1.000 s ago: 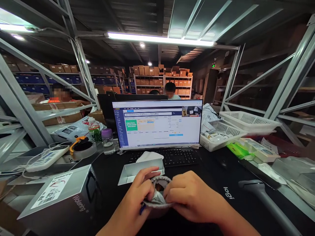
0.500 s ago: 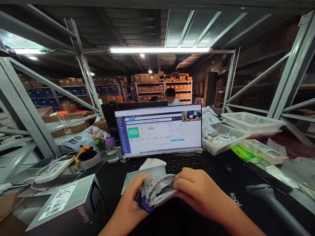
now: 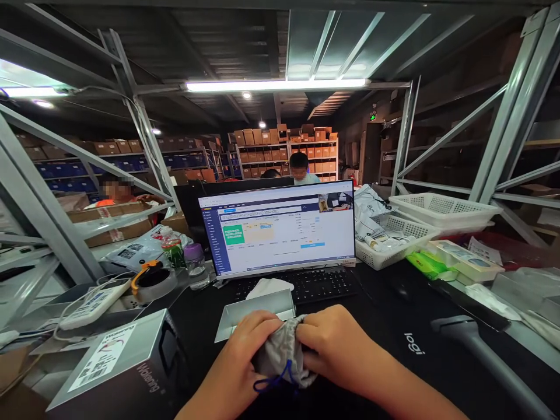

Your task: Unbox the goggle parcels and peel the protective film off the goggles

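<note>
Between my two hands is a small grey drawstring pouch [image 3: 286, 350] with a blue cord hanging from its front. My left hand [image 3: 247, 356] is closed around the pouch's left side. On the right, my right hand [image 3: 330, 338] pinches its upper edge, with some fingertips hidden behind the cloth. What the pouch contains cannot be seen. Just beyond the hands lies an open grey box piece [image 3: 258, 311], partly covered by my left hand. A black and grey box [image 3: 126, 373] marked "Wakering" stands to the left.
A monitor [image 3: 284, 233] stands behind the keyboard [image 3: 324, 286]. At right are a barcode scanner [image 3: 468, 338], a mouse [image 3: 400, 288] and white baskets [image 3: 385, 259]. At left are a tape roll [image 3: 153, 283] and a purple-capped bottle [image 3: 195, 265]. Other people [image 3: 300, 169] are behind the monitor.
The pouch's mouth, which faced me wide, is now gathered, and the pouch has turned so the blue cord hangs in front. My right hand has moved slightly left.
</note>
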Tool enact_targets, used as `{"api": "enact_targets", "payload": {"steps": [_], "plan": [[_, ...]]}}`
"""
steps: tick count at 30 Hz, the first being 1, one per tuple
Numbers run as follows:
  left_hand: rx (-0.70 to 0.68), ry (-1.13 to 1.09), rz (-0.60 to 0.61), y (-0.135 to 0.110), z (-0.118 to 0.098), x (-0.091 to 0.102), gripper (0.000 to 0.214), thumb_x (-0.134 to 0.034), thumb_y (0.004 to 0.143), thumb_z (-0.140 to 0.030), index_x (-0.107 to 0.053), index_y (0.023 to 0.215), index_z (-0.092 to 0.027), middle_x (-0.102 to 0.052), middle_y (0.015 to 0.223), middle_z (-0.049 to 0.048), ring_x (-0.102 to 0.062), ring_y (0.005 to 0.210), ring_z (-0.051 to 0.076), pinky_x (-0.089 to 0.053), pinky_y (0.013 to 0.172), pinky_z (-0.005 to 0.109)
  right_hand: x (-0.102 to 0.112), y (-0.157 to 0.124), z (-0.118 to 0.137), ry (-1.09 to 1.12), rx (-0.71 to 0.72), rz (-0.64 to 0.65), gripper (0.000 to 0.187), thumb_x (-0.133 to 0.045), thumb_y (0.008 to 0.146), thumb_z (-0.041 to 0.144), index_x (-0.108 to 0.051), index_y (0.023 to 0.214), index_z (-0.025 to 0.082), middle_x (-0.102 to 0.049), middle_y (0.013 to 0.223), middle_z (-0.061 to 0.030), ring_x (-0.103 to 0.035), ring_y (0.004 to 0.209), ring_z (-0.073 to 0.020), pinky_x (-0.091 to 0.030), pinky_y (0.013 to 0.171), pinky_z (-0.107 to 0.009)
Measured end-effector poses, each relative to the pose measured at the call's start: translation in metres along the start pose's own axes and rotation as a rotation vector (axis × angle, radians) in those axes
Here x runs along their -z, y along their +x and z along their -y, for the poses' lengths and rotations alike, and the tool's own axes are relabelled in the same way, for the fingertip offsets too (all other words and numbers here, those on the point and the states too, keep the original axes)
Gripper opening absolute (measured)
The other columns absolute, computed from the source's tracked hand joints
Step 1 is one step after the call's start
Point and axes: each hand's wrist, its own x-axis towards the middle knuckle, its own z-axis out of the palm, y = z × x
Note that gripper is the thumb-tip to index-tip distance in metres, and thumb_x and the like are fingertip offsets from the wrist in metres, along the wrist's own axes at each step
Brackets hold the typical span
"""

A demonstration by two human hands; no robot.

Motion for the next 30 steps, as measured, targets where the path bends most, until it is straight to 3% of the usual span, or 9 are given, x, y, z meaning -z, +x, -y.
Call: {"api": "enact_targets", "payload": {"steps": [3,5,7,9,12,15,18,21,30], "plan": [[0.043,-0.062,-0.107,-0.001,0.012,-0.005,0.069,-0.08,0.074,-0.048,-0.054,0.136,-0.029,-0.059,0.132,0.0119,-0.058,0.12,0.032,-0.049,0.102,0.044,0.0,0.002,-0.009,0.114,-0.095,-0.046,0.02,-0.063,0.081,0.009,-0.052,0.068,0.019,-0.059,0.064,0.0034,-0.047,0.055,-0.0102,-0.025,0.054,-0.026],[0.105,-0.211,-0.239,0.0,0.018,-0.006,0.096,-0.072,0.062,-0.078,-0.05,0.141,-0.028,-0.052,0.143,0.0148,-0.051,0.13,0.038,-0.042,0.109,0.05,0.006,0.002,-0.02,0.243,-0.204,-0.108,0.023,-0.06,0.081,0.007,-0.051,0.063,0.018,-0.055,0.06,0.0033,-0.047,0.055,-0.01,-0.027,0.054,-0.024],[0.203,-0.446,-0.39,0.003,0.02,-0.004,0.105,-0.059,0.061,-0.09,-0.048,0.144,-0.025,-0.049,0.147,0.0165,-0.046,0.134,0.04,-0.039,0.111,0.051,0.014,0.002,-0.031,0.348,-0.277,-0.2,0.024,-0.059,0.085,0.013,-0.055,0.062,0.017,-0.056,0.06,0.0022,-0.048,0.056,-0.011,-0.03,0.054,-0.022],[0.372,-0.726,-0.482,0.006,0.017,-0.002,0.094,-0.051,0.072,-0.087,-0.049,0.143,-0.024,-0.053,0.145,0.0156,-0.047,0.134,0.037,-0.041,0.11,0.047,0.018,0.002,-0.038,0.39,-0.299,-0.301,0.026,-0.059,0.088,0.021,-0.06,0.063,0.016,-0.056,0.059,0.0011,-0.048,0.057,-0.0123,-0.032,0.054,-0.022],[0.664,-1.106,-0.424,0.011,0.008,0.003,0.07,-0.056,0.084,-0.073,-0.057,0.136,-0.025,-0.061,0.138,0.012,-0.058,0.124,0.032,-0.052,0.097,0.042,0.012,0.004,-0.041,0.365,-0.276,-0.369,0.034,-0.06,0.09,0.027,-0.061,0.058,0.016,-0.056,0.057,0.0002,-0.047,0.055,-0.0126,-0.033,0.054,-0.023],[0.796,-1.276,-0.401,0.014,0.006,0.006,0.064,-0.084,0.068,-0.055,-0.067,0.123,-0.025,-0.071,0.123,0.009,-0.07,0.098,0.025,-0.058,0.075,0.032,0.003,0.008,-0.039,0.315,-0.218,-0.347,0.038,-0.059,0.09,0.028,-0.06,0.055,0.016,-0.056,0.056,-0.0004,-0.045,0.054,-0.0122,-0.033,0.054,-0.024],[0.821,-1.265,-0.481,0.016,0.013,0.007,0.067,-0.097,0.049,-0.042,-0.074,0.108,-0.022,-0.077,0.098,0.0074,-0.07,0.075,0.018,-0.055,0.062,0.025,0.002,0.01,-0.039,0.3,-0.191,-0.315,0.036,-0.059,0.09,0.027,-0.063,0.056,0.016,-0.054,0.055,-0.0001,-0.045,0.054,-0.0122,-0.031,0.054,-0.024],[0.8,-1.215,-0.499,0.016,0.024,0.005,0.059,-0.098,0.045,-0.042,-0.078,0.094,-0.015,-0.077,0.079,0.0077,-0.067,0.061,0.017,-0.053,0.058,0.025,0.012,0.009,-0.045,0.385,-0.229,-0.292,0.028,-0.061,0.088,0.026,-0.069,0.063,0.017,-0.058,0.058,-0.0005,-0.05,0.058,-0.0133,-0.034,0.057,-0.025],[0.767,-1.079,-0.686,0.016,0.052,0.012,0.066,-0.097,0.039,-0.043,-0.071,0.093,-0.016,-0.072,0.067,-0.0009,-0.064,0.06,0.014,-0.048,0.058,0.021,0.053,-0.013,-0.088,0.65,-0.583,-0.505,0.029,-0.076,0.078,0.046,-0.077,0.071,0.018,-0.066,0.062,-0.002,-0.057,0.064,-0.018,-0.041,0.061,-0.028]]}}
